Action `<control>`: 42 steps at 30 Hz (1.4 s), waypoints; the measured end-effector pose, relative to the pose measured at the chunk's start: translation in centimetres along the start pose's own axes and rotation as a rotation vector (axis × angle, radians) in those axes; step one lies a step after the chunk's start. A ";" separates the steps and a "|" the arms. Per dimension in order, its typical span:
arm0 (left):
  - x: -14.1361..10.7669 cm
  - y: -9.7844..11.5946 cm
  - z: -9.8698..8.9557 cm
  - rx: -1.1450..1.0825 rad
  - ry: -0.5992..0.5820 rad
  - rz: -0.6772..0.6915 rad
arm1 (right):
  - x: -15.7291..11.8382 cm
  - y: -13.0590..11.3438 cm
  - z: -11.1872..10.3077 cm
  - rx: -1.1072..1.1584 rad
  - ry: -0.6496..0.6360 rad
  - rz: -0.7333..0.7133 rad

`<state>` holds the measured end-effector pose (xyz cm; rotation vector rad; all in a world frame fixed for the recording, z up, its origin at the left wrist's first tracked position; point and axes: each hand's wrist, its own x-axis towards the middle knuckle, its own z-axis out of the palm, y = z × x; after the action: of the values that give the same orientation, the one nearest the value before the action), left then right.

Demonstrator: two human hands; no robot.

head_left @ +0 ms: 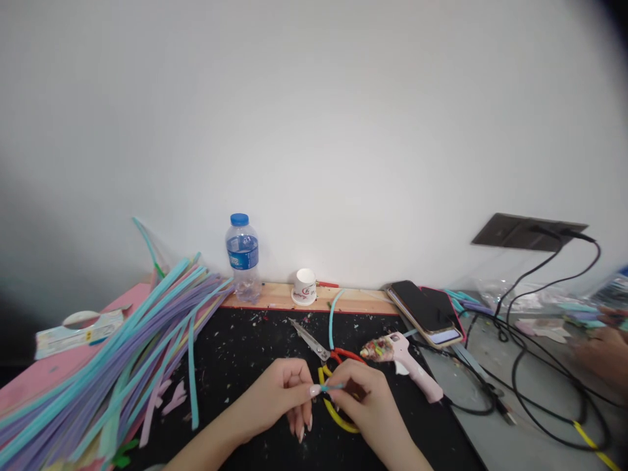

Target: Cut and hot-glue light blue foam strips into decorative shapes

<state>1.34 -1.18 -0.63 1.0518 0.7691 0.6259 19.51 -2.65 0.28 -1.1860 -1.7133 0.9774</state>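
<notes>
Strip (325,388), pinched at one end between thumb and forefinger of the left hand (275,396), and apparently at the other between thumb and forefinger of the right hand (375,400), though too small to be sure. Held up above the surface (220,366), roughly midway between left and right edges, well short of the far edge. Best kept level and lightly pressed, so as not to crease or twist; better to shift one pinch at a time, never both together. Let the left hand's spare fingers hang below, out of the way. Mind the scissors (311,341) just beyond and partly behind the right hand, blades towards the far edge: raise the wrists rather than brush the handles. Treat the glue gun (415,371), lying by the right edge, nozzle inward, as hot. Avoid dragging a sleeve or forearm through the bundle (147,353) over the left edge.
</notes>
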 end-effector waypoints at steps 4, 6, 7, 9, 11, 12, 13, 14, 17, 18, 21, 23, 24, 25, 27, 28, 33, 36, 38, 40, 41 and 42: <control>0.3 -0.1 0.1 0.030 0.060 0.060 | 0.1 -0.2 0.2 0.287 0.010 0.181; 0.4 -0.2 -0.1 0.036 0.090 0.089 | 0.2 -0.3 0.3 0.417 0.035 0.217; 0.5 -0.2 -0.1 0.037 0.103 0.098 | 0.2 -0.3 0.3 0.468 0.047 0.232; 0.6 -0.1 -0.3 0.029 0.129 0.105 | 0.2 -0.2 0.4 0.528 0.068 0.260; 0.6 0.0 -0.3 0.029 0.140 0.111 | 0.2 -0.1 0.5 0.555 0.093 0.283; 0.5 0.0 -0.2 0.037 0.140 0.117 | 0.2 -0.1 0.6 0.575 0.114 0.292; 0.4 0.0 -0.2 0.050 0.139 0.126 | 0.2 -0.1 0.6 0.599 0.132 0.306; 0.4 0.0 -0.1 0.066 0.136 0.135 | 0.2 -0.1 0.7 0.620 0.144 0.324; 0.1 0.0 0.1 0.151 0.131 0.156 | 0.2 -0.4 0.7 0.604 0.103 0.387; 0.0 0.0 0.2 0.196 0.136 0.164 | 0.2 -0.5 0.7 0.576 0.079 0.400; -0.3 0.2 0.4 0.397 0.162 0.215 | 0.1 -0.5 0.7 0.498 0.049 0.395; -0.4 0.4 0.5 0.544 0.177 0.267 | 0.1 -0.3 0.8 0.471 0.047 0.369; -0.5 0.5 0.5 0.606 0.182 0.292 | 0.1 -0.3 0.8 0.465 0.042 0.357; -0.5 0.6 0.5 0.657 0.186 0.313 | 0.1 -0.2 1.0 0.463 0.034 0.342; -0.6 0.8 0.4 0.735 0.192 0.346 | 0.1 -0.1 1.2 0.462 0.018 0.317; -0.6 0.8 0.3 0.768 0.191 0.361 | 0.1 -0.1 1.4 0.457 0.012 0.312; -0.8 0.9 0.1 0.916 0.165 0.438 | -0.2 0.0 1.9 0.325 -0.041 0.339; -1.0 0.8 0.0 0.953 0.134 0.491 | -0.3 0.0 2.0 0.275 -0.112 0.342; -1.1 0.8 0.1 0.956 0.122 0.510 | -0.4 -0.1 1.9 0.282 -0.137 0.349; -1.2 0.7 0.1 0.958 0.119 0.510 | -0.3 -0.3 1.8 0.292 -0.132 0.363; -1.2 0.7 0.1 0.960 0.122 0.509 | -0.3 -0.3 1.8 0.297 -0.128 0.371; -1.2 0.7 0.1 0.962 0.126 0.510 | -0.3 -0.4 1.8 0.303 -0.121 0.377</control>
<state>0.64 -1.85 0.33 2.1504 0.9412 0.7694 17.78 -3.29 -0.09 -1.2901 -1.3893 1.5053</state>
